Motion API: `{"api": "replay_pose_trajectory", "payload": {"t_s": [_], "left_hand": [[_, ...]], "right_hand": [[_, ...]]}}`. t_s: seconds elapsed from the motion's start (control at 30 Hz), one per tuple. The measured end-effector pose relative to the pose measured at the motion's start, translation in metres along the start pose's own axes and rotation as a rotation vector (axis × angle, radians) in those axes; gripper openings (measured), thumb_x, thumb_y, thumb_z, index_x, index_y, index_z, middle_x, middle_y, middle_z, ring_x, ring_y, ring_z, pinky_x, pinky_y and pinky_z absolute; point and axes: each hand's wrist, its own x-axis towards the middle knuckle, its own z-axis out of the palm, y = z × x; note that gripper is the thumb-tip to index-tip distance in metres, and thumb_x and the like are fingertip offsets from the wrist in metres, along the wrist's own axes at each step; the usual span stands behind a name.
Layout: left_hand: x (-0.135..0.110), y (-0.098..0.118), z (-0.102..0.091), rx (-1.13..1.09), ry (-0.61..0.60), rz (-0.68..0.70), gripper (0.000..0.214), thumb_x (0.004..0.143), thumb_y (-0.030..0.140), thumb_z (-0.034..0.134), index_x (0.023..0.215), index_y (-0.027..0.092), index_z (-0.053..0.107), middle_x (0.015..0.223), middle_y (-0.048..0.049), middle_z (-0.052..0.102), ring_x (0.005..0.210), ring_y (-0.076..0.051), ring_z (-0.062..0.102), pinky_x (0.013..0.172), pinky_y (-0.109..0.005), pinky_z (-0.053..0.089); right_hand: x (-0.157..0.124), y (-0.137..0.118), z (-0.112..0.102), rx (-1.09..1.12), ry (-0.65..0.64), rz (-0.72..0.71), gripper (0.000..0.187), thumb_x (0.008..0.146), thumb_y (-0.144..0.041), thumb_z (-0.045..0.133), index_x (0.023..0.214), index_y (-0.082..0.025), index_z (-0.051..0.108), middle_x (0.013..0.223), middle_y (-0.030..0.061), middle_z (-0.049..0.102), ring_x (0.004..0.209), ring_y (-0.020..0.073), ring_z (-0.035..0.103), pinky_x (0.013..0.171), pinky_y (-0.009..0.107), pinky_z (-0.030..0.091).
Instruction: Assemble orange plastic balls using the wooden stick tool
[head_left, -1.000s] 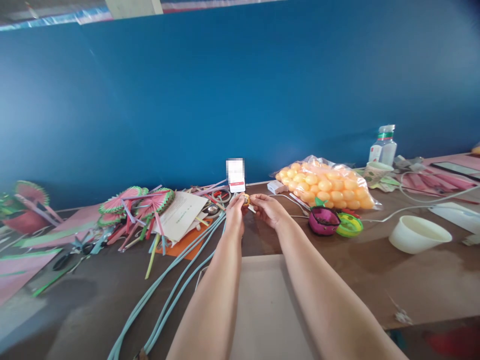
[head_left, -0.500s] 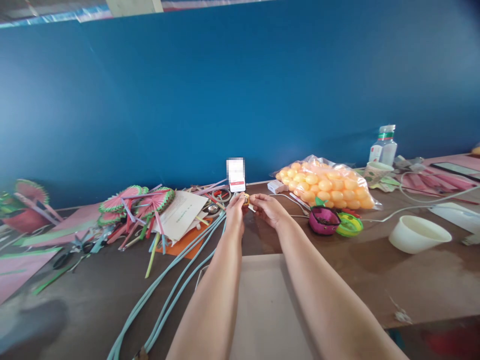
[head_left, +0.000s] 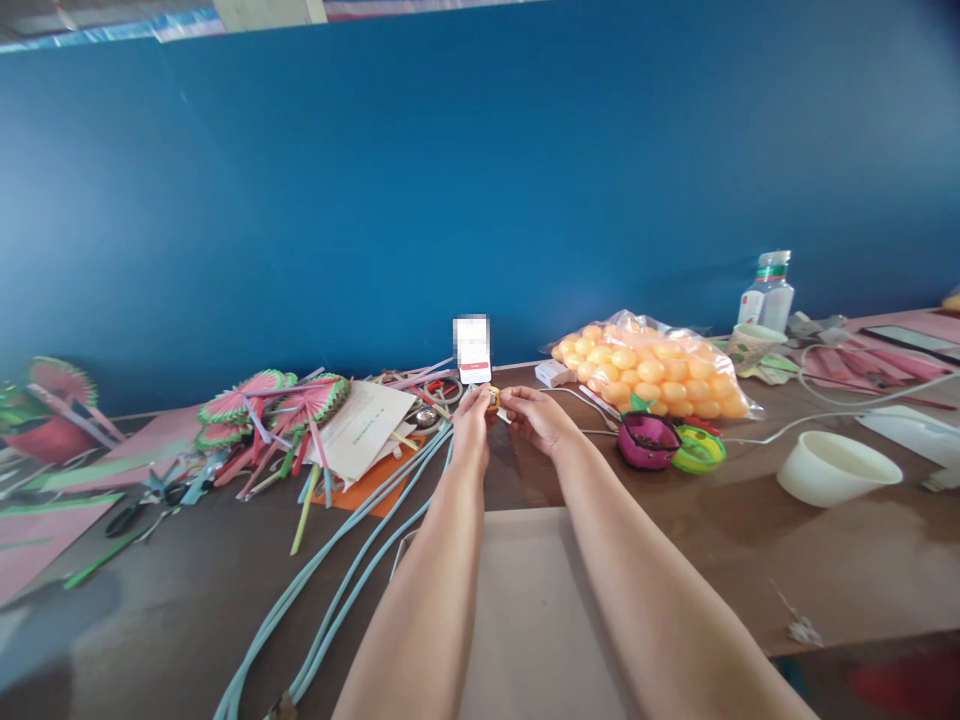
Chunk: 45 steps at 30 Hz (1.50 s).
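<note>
Both of my hands meet over the middle of the table, in front of a lit phone [head_left: 472,350] that leans against the blue wall. My left hand [head_left: 472,418] is closed on a small round gold-coloured object [head_left: 493,399], too small to name surely. From the other side, my right hand [head_left: 534,416] pinches at the same object. A small whitish piece [head_left: 504,416] shows just under my right fingertips. Below my forearms lies a flat grey-beige tray or board [head_left: 536,600].
Right: a bag of orange balls [head_left: 652,370], a purple bowl [head_left: 646,441], a yellow-green bowl [head_left: 699,450], a white cup [head_left: 836,468] and a clear bottle [head_left: 772,290]. Left: pale blue tubes [head_left: 337,580], paper sheets [head_left: 360,430], pink-green folded fans [head_left: 307,410] and scissors [head_left: 142,508].
Hardly anything differs. Both hands stay on the small gold object, and the shadow on the table's lower left has shifted.
</note>
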Motion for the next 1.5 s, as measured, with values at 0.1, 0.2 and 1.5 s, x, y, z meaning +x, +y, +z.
{"api": "replay_pose_trajectory", "payload": {"t_s": [0.1, 0.2, 1.5], "left_hand": [[0.0004, -0.0006, -0.0002, 0.008, -0.002, 0.007, 0.029, 0.068, 0.03, 0.074, 0.094, 0.016, 0.072, 0.086, -0.0064, 0.069, 0.07, -0.014, 0.059, 0.063, -0.025, 0.041], [0.0008, -0.0012, -0.0005, 0.012, -0.011, 0.014, 0.031, 0.069, 0.031, 0.073, 0.096, 0.015, 0.072, 0.086, -0.0062, 0.068, 0.07, -0.014, 0.06, 0.064, -0.025, 0.041], [-0.0012, -0.0009, 0.0033, -0.054, -0.014, 0.038, 0.017, 0.069, 0.025, 0.069, 0.082, 0.014, 0.069, 0.078, -0.0048, 0.066, 0.069, -0.015, 0.061, 0.068, -0.029, 0.048]], "right_hand": [[-0.0007, -0.0002, 0.0007, 0.016, 0.002, 0.006, 0.039, 0.05, -0.033, 0.088, 0.074, -0.018, 0.06, 0.06, -0.0066, 0.053, 0.056, 0.0059, 0.046, 0.051, 0.019, 0.036], [-0.0015, -0.0007, 0.0017, 0.027, 0.008, 0.004, 0.039, 0.049, -0.032, 0.088, 0.074, -0.018, 0.06, 0.061, -0.0063, 0.053, 0.056, 0.0059, 0.046, 0.05, 0.018, 0.036], [0.0025, 0.0041, 0.002, 0.112, -0.033, -0.026, 0.042, 0.046, -0.033, 0.091, 0.069, -0.018, 0.06, 0.059, -0.0055, 0.053, 0.059, 0.0074, 0.048, 0.056, 0.02, 0.041]]}}
